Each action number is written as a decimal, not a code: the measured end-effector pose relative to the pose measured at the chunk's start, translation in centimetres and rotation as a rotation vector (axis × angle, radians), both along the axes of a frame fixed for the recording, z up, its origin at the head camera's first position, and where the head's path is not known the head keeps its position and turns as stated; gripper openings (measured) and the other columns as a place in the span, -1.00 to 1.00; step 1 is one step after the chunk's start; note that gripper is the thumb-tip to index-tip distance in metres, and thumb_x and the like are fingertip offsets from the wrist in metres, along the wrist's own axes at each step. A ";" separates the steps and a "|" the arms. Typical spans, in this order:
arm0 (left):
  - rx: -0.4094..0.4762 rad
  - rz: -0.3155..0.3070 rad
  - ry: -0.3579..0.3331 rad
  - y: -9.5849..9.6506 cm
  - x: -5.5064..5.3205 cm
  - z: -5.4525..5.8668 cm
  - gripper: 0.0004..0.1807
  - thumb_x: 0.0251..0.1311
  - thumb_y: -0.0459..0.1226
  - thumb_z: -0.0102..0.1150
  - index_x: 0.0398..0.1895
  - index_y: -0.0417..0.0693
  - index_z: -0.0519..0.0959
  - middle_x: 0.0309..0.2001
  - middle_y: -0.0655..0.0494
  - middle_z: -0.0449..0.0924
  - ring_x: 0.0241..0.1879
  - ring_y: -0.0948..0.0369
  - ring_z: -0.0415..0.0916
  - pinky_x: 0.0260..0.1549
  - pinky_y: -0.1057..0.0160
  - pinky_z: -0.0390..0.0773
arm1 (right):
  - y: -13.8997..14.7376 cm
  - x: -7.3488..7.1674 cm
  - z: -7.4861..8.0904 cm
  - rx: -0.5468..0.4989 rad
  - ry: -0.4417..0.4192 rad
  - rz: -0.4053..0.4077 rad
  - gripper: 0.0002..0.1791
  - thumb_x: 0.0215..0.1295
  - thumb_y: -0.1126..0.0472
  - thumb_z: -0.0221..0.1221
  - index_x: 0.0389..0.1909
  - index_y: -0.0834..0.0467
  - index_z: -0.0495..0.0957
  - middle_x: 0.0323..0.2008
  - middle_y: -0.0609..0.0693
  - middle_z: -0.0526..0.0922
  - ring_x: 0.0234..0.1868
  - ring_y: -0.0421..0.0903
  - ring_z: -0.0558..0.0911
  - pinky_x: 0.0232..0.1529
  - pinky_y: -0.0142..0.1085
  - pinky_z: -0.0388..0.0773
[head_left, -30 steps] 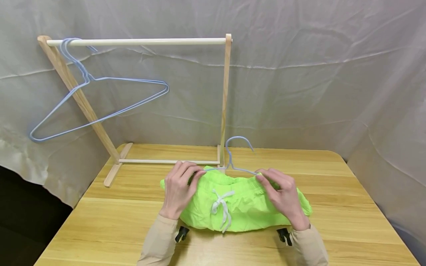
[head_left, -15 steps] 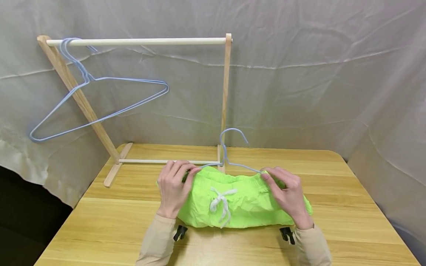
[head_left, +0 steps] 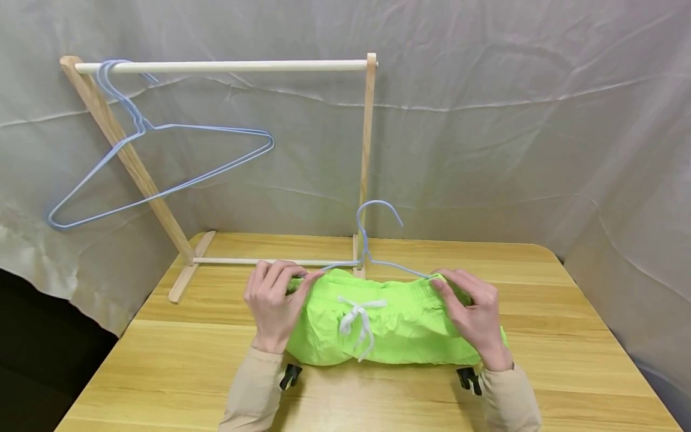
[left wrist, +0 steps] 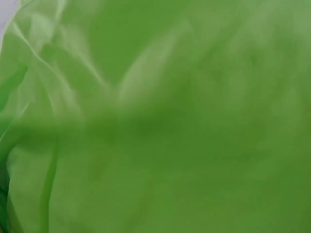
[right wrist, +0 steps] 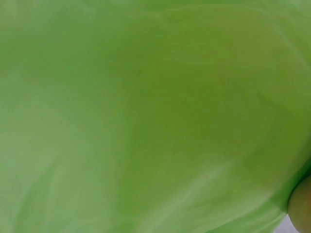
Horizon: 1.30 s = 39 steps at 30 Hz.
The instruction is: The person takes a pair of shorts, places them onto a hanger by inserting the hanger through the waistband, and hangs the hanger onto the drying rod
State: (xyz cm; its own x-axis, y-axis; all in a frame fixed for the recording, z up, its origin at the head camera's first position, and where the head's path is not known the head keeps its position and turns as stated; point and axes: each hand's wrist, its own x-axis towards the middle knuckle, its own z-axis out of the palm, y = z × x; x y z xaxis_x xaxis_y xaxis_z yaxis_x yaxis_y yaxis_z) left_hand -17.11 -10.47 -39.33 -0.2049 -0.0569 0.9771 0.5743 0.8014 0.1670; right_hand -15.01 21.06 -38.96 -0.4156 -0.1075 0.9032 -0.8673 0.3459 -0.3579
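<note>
Neon green shorts (head_left: 405, 339) with a white drawstring bow (head_left: 356, 321) are spread at the front of the table, waistband toward the back. A light blue wire hanger (head_left: 364, 240) has its hook and upper shoulders showing; its lower part is hidden in the waistband. At the waistband's left end my left hand (head_left: 275, 306) pinches the cloth by the hanger's arm. My right hand (head_left: 477, 313) pinches the right end, thumb in front, where the other hanger arm goes in. Green cloth fills the left wrist view, and the right wrist view shows a fingertip (right wrist: 302, 206) at its lower right edge.
A wooden rack (head_left: 366, 138) stands at the back left, with a white top rail (head_left: 243, 66). Blue hangers (head_left: 216, 127) hang near its left end. Grey cloth (head_left: 486, 150) surrounds the wooden table (head_left: 567, 360) behind and at the sides.
My hands have spread apart, stretching the waistband wider. The hanger's hook has moved up and slightly left, away from me, and the shorts have shifted a little toward the back.
</note>
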 end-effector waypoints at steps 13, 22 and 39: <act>0.075 -0.079 -0.073 0.2 0.2 0.2 -0.43 0.34 0.10 0.13 -0.51 -0.26 0.59 -0.48 -0.10 0.58 -0.28 -0.03 0.40 -0.17 0.08 0.36 | 0.3 0.1 0.3 -0.013 -0.009 0.004 -0.82 0.25 0.38 0.31 -0.28 0.49 0.67 -0.51 0.25 0.68 -0.40 -0.41 0.60 -0.28 -0.63 0.55; 0.008 -0.088 -0.152 -0.1 0.2 0.2 -0.44 0.40 0.12 0.01 -0.46 -0.20 0.55 -0.22 -0.12 0.50 -0.20 -0.01 0.44 -0.58 0.24 0.40 | 0.4 0.0 0.2 -0.065 -0.001 -0.004 -0.77 0.22 0.37 0.34 -0.31 0.54 0.65 -0.45 0.23 0.73 -0.33 -0.43 0.66 -0.20 -0.62 0.59; -0.057 -0.110 -0.314 -1.3 0.4 0.3 -0.39 0.40 0.24 -0.10 -0.29 -0.05 0.69 -0.51 0.04 0.73 -0.77 0.51 -0.09 -0.75 0.55 -0.08 | 0.6 -0.1 0.4 -0.150 -0.031 -0.034 -0.82 0.16 0.44 0.37 -0.33 0.53 0.67 -0.40 -0.06 0.77 -0.41 -0.44 0.62 -0.39 -0.64 0.51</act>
